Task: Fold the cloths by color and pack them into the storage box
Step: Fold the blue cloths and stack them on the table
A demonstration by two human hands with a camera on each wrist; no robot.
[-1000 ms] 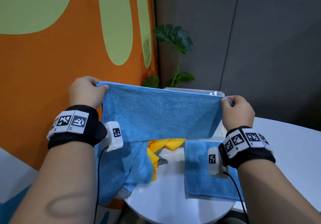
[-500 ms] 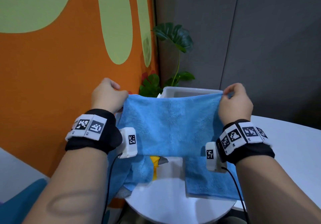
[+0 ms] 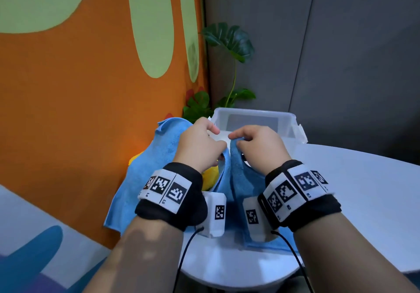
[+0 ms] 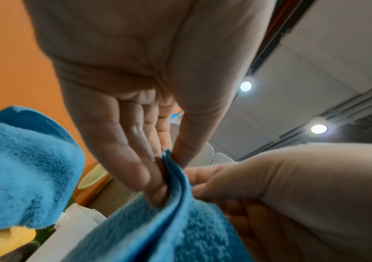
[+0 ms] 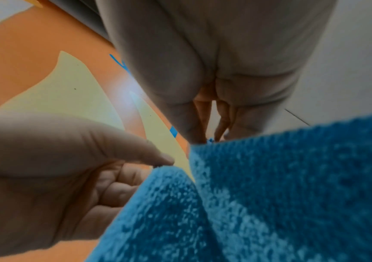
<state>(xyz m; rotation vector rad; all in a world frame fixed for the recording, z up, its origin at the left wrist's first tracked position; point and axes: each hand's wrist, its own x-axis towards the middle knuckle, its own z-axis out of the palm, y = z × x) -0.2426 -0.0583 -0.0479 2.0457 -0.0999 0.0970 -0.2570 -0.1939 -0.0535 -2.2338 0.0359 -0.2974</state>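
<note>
Fingers of left hand [image 3: 200, 142] and right hand [image 3: 256, 143] pinching blue cloth [image 3: 238, 174] corners together, mid-fold; next, one-hand transfer.

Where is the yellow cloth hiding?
In the head view the yellow cloth peeks out just left of center, beside the left hand, tucked under the blue cloth near the orange wall.

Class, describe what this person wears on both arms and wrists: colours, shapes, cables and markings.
Forearms bare, no sleeves. Each wrist has a black fabric band carrying white rectangular tiles printed with black square codes. A white boxy camera unit with a small code hangs beside each wrist, trailing a thin black cable.
</note>
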